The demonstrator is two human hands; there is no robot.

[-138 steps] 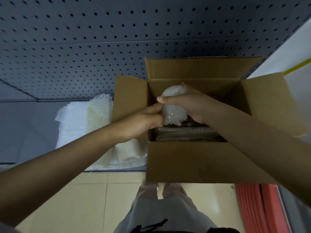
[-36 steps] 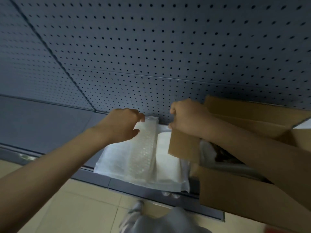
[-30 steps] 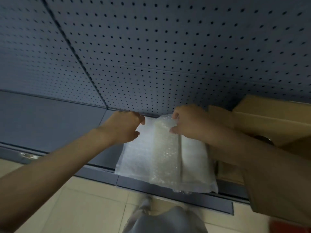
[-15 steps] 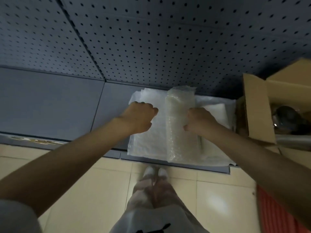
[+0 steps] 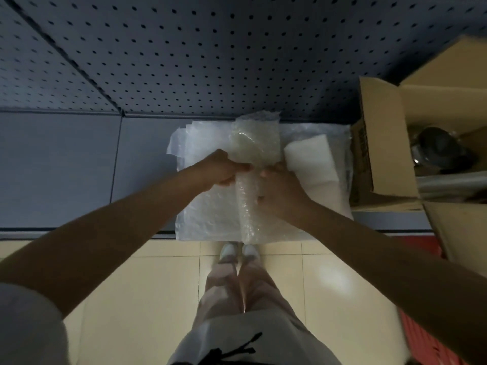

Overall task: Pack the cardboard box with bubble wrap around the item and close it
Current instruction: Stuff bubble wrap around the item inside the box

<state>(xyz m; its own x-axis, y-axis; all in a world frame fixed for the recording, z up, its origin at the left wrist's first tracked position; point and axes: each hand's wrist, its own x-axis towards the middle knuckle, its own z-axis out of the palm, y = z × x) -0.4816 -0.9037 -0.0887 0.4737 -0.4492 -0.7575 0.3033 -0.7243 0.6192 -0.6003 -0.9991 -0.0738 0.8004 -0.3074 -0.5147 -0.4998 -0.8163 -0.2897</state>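
A long strip of bubble wrap [image 5: 254,143] lies on a stack of white foam sheets [image 5: 205,206] on the grey shelf. My left hand [image 5: 218,168] pinches the strip's left edge at its middle, and my right hand [image 5: 276,188] grips its right edge. The strip is squeezed narrow between them and its near end hangs over the shelf's front edge. The open cardboard box [image 5: 379,143] stands at the right with its flaps up. Inside it lies a dark round item [image 5: 437,148] and something shiny.
A grey pegboard wall [image 5: 210,54] rises behind the shelf [image 5: 66,167]. A folded white foam piece [image 5: 311,162] lies between the strip and the box. Below are tiled floor [image 5: 147,299], my legs and shoes [image 5: 238,251], and a red object [image 5: 432,338] at the lower right.
My hands left the box and came to the bubble wrap at its left. In the last half second they closed in on the strip's middle and gathered it between them.
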